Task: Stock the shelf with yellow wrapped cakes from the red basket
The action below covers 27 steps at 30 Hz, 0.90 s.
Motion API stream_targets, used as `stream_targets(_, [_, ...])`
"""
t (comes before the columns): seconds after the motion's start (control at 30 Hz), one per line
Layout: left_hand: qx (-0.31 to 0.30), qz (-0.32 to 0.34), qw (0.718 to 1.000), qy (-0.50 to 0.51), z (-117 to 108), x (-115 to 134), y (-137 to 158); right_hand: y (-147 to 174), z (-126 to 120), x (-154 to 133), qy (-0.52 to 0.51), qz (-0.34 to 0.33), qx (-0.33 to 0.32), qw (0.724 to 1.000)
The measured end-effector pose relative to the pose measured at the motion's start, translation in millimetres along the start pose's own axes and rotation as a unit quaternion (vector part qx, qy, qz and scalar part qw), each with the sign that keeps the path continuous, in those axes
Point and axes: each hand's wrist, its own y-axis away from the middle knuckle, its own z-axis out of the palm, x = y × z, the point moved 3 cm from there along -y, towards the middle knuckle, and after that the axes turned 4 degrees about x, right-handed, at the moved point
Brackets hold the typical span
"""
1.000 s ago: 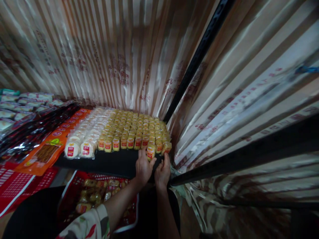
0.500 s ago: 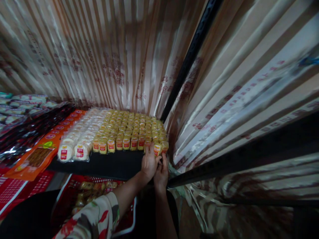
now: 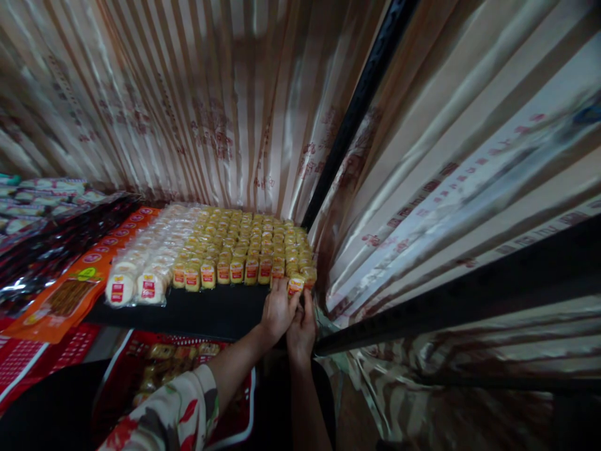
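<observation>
At the front right end of several rows of small yellow wrapped cakes (image 3: 237, 266), both hands are close together. My left hand (image 3: 278, 310) has its fingers closed around the left side of a wrapped cake (image 3: 295, 285) with a red and yellow label. From the right and below, my right hand (image 3: 302, 332) grips the same cake; its fingertips also lie near the end packet (image 3: 308, 276). The undersides of the fingers are hidden. White round wrapped cakes (image 3: 150, 287) stand in rows left of the yellow ones.
The goods lie on a black shelf (image 3: 201, 313). Farther left are an orange snack packet (image 3: 70, 300) and dark shiny packets (image 3: 56, 241). Below stands a red basket (image 3: 248, 401) with wrapped cakes. A black upright post (image 3: 352, 125) and a striped curtain (image 3: 225, 81) border the shelf.
Both hands stay at the front right cake, shifting very slightly left and down in view along with the shelf. The cake in the fingers tilts a little; the rows look the same.
</observation>
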Motion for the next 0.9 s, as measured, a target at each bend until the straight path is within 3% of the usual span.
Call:
stream_targets(0.4, [0.063,0.003,0.998,-0.013,12.9,-13.8,-5.1,-0.9,-0.8,-12.0,0.07,-0.099,0.025,0.992])
stream_targets(0.77, [0.044,0.009,0.998,-0.038,18.1,-19.6,-6.6,2.2,1.3,-10.6,0.129,-0.181,0.033,0.974])
stream_targets(0.9, [0.046,0.021,0.997,-0.06,17.4,-18.8,-6.2,0.8,2.4,-12.7,0.133,-0.18,0.019,0.974])
